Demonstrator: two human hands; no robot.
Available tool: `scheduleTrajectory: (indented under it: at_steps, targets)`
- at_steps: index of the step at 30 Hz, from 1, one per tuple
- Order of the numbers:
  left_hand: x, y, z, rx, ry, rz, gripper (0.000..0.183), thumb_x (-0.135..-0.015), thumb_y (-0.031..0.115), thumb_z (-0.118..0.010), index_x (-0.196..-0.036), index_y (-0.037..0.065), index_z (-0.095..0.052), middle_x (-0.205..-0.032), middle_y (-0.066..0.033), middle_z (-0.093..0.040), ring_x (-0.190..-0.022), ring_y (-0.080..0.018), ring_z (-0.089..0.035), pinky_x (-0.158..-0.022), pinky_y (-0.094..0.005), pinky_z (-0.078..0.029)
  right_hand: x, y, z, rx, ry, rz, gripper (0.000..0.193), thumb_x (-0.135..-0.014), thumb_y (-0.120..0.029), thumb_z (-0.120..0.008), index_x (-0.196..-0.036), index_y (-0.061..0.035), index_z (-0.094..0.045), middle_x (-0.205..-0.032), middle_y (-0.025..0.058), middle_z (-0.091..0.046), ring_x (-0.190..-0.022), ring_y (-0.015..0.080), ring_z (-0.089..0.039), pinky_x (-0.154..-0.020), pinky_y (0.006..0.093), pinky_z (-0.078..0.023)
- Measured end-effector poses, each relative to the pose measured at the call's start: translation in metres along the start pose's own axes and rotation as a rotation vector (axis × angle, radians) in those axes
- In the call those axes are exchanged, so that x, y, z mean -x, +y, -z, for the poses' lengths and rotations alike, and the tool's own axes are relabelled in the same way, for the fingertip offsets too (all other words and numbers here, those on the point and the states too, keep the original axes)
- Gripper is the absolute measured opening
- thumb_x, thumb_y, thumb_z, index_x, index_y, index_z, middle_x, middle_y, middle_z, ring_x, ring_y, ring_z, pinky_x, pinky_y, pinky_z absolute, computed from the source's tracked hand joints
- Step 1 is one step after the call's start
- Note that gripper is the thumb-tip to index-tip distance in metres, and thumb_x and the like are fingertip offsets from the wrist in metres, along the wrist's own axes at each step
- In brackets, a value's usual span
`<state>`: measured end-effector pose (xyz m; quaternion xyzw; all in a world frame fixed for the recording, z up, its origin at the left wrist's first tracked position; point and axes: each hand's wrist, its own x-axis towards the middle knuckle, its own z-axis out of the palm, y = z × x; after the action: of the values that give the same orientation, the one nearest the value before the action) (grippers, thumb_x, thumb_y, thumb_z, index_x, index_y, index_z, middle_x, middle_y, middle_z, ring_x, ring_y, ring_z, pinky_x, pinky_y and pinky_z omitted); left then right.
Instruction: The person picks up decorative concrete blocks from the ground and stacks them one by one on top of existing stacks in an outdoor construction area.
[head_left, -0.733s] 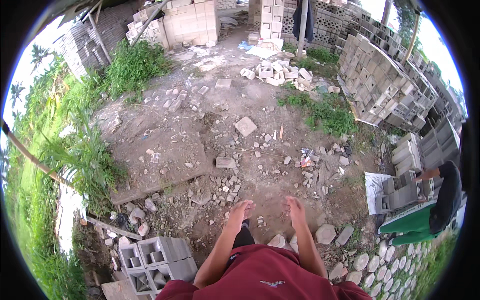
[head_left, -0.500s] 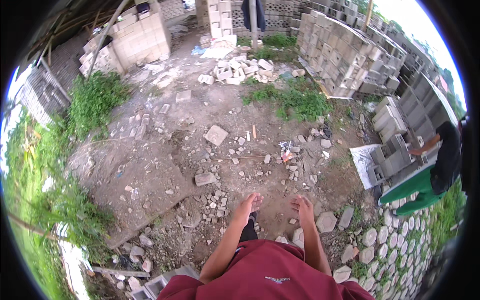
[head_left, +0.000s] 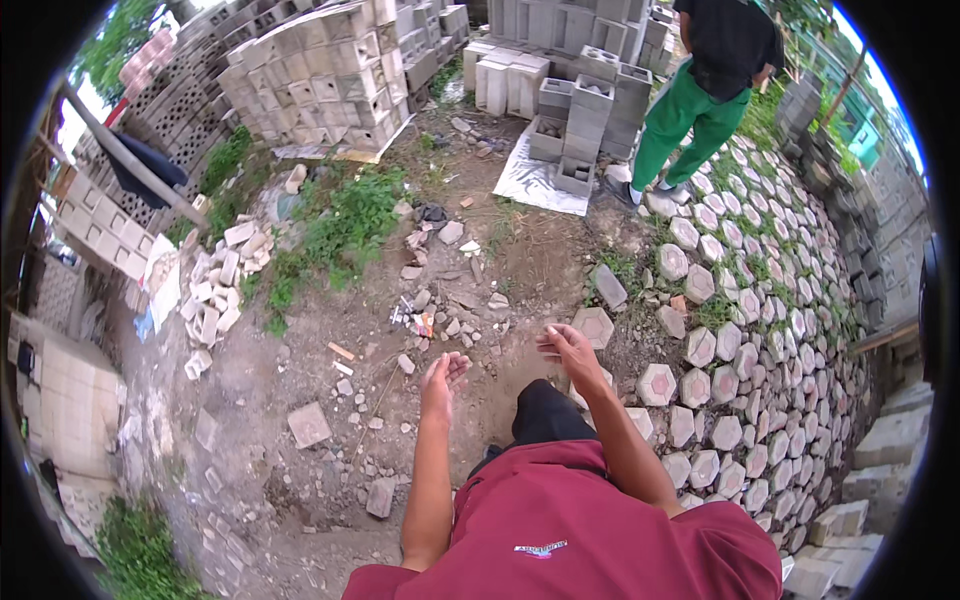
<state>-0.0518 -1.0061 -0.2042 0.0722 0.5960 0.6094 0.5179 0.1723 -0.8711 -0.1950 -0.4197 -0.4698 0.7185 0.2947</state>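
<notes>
Both hands empty, fingers spread: left hand (head_left: 441,378) over bare dirt ground (head_left: 300,480), right hand (head_left: 571,349) near grey six-sided paving stone (head_left: 593,326). Looks like walking step; next, bend and grab stone.

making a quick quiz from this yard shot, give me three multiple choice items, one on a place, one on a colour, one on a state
1. Where do the grey hexagonal concrete pavers lie?
A. on the person's right
B. on the person's left
C. stacked on the white sheet

2. What colour are the trousers of the other person standing by the grey hollow concrete blocks?
A. blue
B. green
C. white

3. What state are the person's left hand and right hand in?
A. both gripping a block
B. one holding a trowel
C. both empty, fingers open

Answers:
1. A, the paved patch fills the right side of the head view, right of the right hand.
2. B, the legs near the blocks are bright green.
3. C, both hands hang over bare dirt with nothing in them.
</notes>
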Motion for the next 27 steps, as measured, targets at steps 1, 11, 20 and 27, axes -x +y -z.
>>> scheduleTrajectory:
  at_steps: [1,11,20,27]
  targets:
    - [-0.016,0.004,-0.01,-0.025,-0.036,0.009,0.035,-0.094,0.035,-0.046,-0.112,0.007,-0.057,-0.105,-0.007,-0.064,-0.098,-0.0174,-0.059,-0.082,-0.0365,-0.046,-0.008,0.003,0.015,-0.016,0.04,0.013,0.031,-0.097,-0.03,-0.049,-0.113,-0.004,-0.054,-0.101,0.0065,-0.065,-0.09,0.0144,-0.061,-0.078,0.0286,-0.047]
    - [-0.177,0.053,-0.14,-0.069,-0.227,0.126,0.037,-0.094,0.035,-0.045,-0.113,0.005,-0.056,-0.107,-0.0092,-0.063,-0.102,-0.0206,-0.058,-0.085,-0.0379,-0.046,-0.15,-0.031,0.1,-0.158,0.362,-0.131,0.027,-0.095,-0.032,-0.053,-0.107,-0.0085,-0.057,-0.098,0.0056,-0.066,-0.086,0.0141,-0.063,-0.074,0.0292,-0.048]
    - [-0.313,0.143,-0.298,-0.163,-0.437,0.032,0.034,-0.095,0.033,-0.044,-0.112,0.006,-0.057,-0.107,-0.008,-0.064,-0.099,-0.0182,-0.059,-0.081,-0.035,-0.047,-0.296,-0.16,0.161,-0.162,0.295,0.077,0.032,-0.095,-0.031,-0.053,-0.111,-0.004,-0.056,-0.098,0.0069,-0.066,-0.087,0.0149,-0.062,-0.075,0.0286,-0.048]
    - [-0.405,0.153,-0.399,-0.281,-0.49,0.151,0.034,-0.095,0.033,-0.045,-0.112,0.006,-0.057,-0.108,-0.0091,-0.063,-0.101,-0.0196,-0.059,-0.084,-0.0362,-0.046,-0.371,-0.176,0.217,-0.324,0.442,-0.038,0.029,-0.096,-0.032,-0.052,-0.108,-0.0064,-0.056,-0.1,0.0068,-0.066,-0.089,0.0149,-0.063,-0.075,0.0296,-0.049]
